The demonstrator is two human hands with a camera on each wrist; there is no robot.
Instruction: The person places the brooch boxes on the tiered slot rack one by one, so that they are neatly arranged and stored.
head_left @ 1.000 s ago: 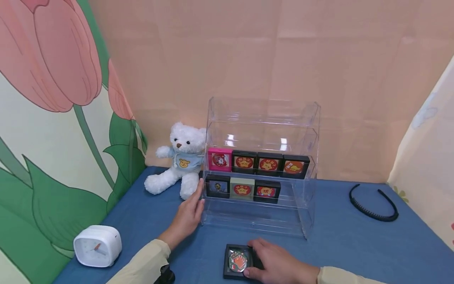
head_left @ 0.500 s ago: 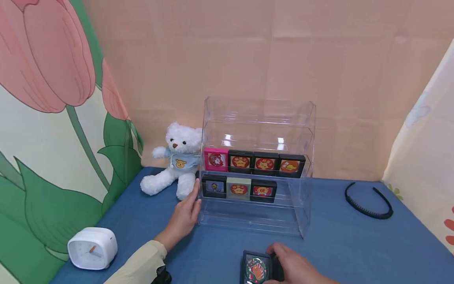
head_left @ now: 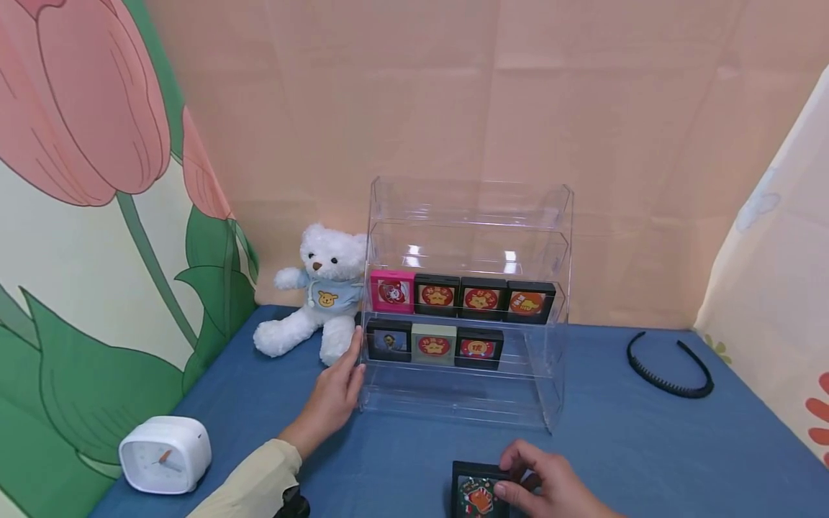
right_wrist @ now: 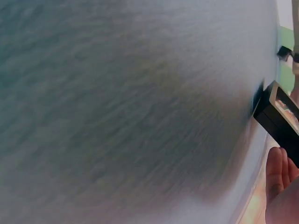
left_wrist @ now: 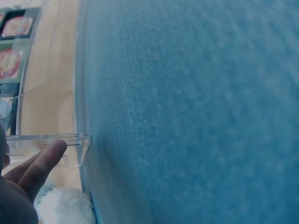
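My left hand (head_left: 330,403) rests against the left side of a clear acrylic display rack (head_left: 466,403), its fingers mostly straight. The left wrist view shows a fingertip on the edge of the rack's clear side panel (left_wrist: 70,137). Lower right, my right hand (head_left: 553,485) pinches a small black framed box (head_left: 479,496) by its right edge, thumb in front. A round green-and-red picture shows on the box, which is cut off by the bottom of the head view. The right wrist view catches the tilted black box (right_wrist: 275,116) beside my fingers.
Several small framed boxes (head_left: 437,295) stand on two tiers of the rack. A white teddy bear (head_left: 333,288) sits left of it. A white clock (head_left: 165,455) is at the front left, a black headband (head_left: 673,385) at the right, all on a blue cloth (head_left: 609,439).
My right hand has moved right and toward me with the black framed box. The left hand stays against the rack. The head view has shifted slightly.
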